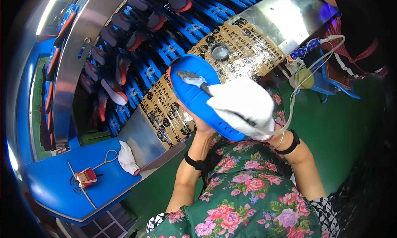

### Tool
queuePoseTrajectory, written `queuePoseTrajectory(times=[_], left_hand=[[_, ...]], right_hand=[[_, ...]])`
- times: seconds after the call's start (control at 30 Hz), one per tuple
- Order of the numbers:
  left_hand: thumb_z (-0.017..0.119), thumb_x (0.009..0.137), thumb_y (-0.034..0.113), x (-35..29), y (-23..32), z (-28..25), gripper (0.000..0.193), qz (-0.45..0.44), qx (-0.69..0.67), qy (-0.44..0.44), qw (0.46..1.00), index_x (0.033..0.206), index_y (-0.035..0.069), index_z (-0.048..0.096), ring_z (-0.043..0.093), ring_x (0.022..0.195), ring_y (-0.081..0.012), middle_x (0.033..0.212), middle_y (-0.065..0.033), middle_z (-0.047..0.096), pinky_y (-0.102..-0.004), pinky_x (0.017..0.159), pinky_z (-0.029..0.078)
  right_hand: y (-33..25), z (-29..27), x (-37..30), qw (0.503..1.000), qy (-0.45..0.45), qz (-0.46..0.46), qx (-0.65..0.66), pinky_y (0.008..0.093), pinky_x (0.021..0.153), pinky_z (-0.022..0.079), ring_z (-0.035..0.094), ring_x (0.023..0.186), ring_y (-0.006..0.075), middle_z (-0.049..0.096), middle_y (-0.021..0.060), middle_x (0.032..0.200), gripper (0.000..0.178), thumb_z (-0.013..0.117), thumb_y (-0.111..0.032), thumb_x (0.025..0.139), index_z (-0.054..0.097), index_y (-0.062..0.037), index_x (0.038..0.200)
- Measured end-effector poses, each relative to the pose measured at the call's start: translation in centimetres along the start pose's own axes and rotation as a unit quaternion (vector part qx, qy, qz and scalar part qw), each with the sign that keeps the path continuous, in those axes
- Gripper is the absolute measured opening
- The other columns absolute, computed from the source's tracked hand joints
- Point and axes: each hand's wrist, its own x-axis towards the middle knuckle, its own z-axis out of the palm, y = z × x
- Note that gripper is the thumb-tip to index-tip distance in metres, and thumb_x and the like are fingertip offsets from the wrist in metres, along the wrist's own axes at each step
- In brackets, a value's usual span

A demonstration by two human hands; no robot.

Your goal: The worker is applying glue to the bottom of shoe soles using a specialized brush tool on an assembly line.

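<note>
Left hand [200, 124] bare, gripping from below; gloved right hand [245, 107] curled above

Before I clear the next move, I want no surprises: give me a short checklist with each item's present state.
1. Blue sole supported by the left hand: ok, held from beneath.
2. Brush held in the gloved right hand: ok.
3. Brush tip over the sole's face: ok; firm contact: cannot tell.
4. Pale cord clear of the right wrist: not ok, it runs down to it.
5. Round cup in plain view: ok.
6. Cup's fill level: cannot tell.
</note>
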Motion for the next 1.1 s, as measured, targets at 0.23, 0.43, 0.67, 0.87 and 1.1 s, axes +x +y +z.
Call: queuePoseTrajectory(times=[0.23,0.43,0.67,0.87,1.1], left_hand=[[0.025,0.083,0.096,0.1,0.3,-1.0,0.11,-0.014,0.005,-0.019,1.0,0.149,0.01,0.042,0.064,0.115,-0.0323,0.132,-0.0165,0.061,-0.05,0.102,0.051],[0.03,0.078,0.099,1.4,0.0,-1.0,0.111,-0.058,-0.09,-0.152,0.983,0.131,0.004,0.054,0.066,0.096,-0.0303,0.109,-0.0169,0.066,-0.0464,0.086,0.055],[0.035,0.078,0.099,1.6,1.6,-1.5,0.107,-0.054,0.01,-0.154,0.987,0.119,0.003,0.057,0.064,0.087,-0.0286,0.095,-0.0167,0.066,-0.0448,0.085,0.053],[0.047,0.077,0.095,3.0,0.2,-3.8,0.104,-0.025,-0.074,-0.208,0.975,0.106,-0.004,0.059,0.067,0.081,-0.0294,0.095,-0.0164,0.067,-0.0435,0.084,0.051],[0.06,0.095,0.06,2.1,1.6,1.0,0.063,0.02,-0.019,-0.213,0.977,0.106,-0.002,0.061,0.068,0.083,-0.0264,0.096,-0.0119,0.067,-0.043,0.086,0.051]], right_hand=[[0.0,1.0,-1.2,0.991,-0.002,0.019,0.135,0.0378,0.077,0.058,0.073,0.088,0.0276,0.077,0.0109,0.101,0.029,0.083,-0.007,0.077,0.079,-0.008,0.105],[-0.4,1.6,-2.5,1.0,-0.022,-0.017,0.013,0.039,0.083,0.057,0.072,0.097,0.0274,0.076,0.0112,0.108,0.031,0.075,-0.003,0.083,0.077,-0.0082,0.113],[0.2,0.8,-2.4,0.997,0.02,0.027,0.072,0.0387,0.078,0.058,0.072,0.091,0.0295,0.075,0.0117,0.104,0.032,0.077,-0.003,0.081,0.076,-0.0082,0.113],[-1.1,2.7,-4.4,0.994,-0.017,0.025,0.102,0.0393,0.08,0.058,0.072,0.091,0.0278,0.076,0.0104,0.107,0.032,0.077,-0.004,0.084,0.076,-0.0095,0.115],[-1.2,3.2,-5.1,0.997,0.026,0.025,0.062,0.0401,0.079,0.059,0.072,0.09,0.0275,0.076,0.0099,0.105,0.028,0.079,-0.005,0.084,0.076,-0.0069,0.112]])
